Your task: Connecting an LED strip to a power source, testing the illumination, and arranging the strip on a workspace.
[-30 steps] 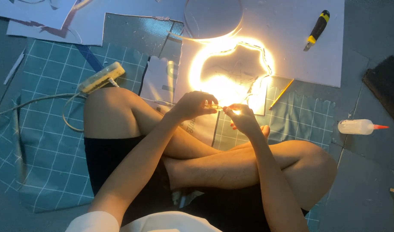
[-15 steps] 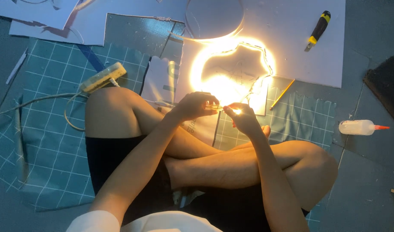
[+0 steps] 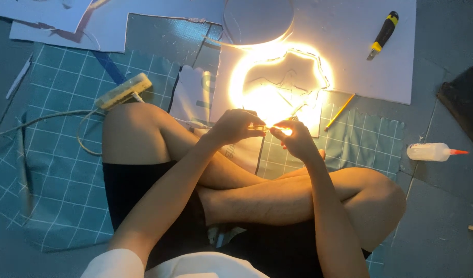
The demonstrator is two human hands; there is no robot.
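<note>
strip end: the free end of the glowing LED strip (image 3: 270,126) sits pinched between both hands, just above the crossed legs
long axis: roughly left-right, hand to hand; the rest runs off forward into the lit loop (image 3: 277,77) on the white board (image 3: 360,72)
left hand (image 3: 235,126): fingers curled shut on the strip's left part
right hand (image 3: 298,139): fingertips closed on the bright tip, glare hides the exact grip
nearer hand: pretty much a tie, both are touching it
containers: only the glue bottle (image 3: 431,152), lying on its side well off to the right; can't tell what's left in it
also around: utility knife (image 3: 383,35), pencil (image 3: 340,111), green cutting mat (image 3: 61,154)
</note>
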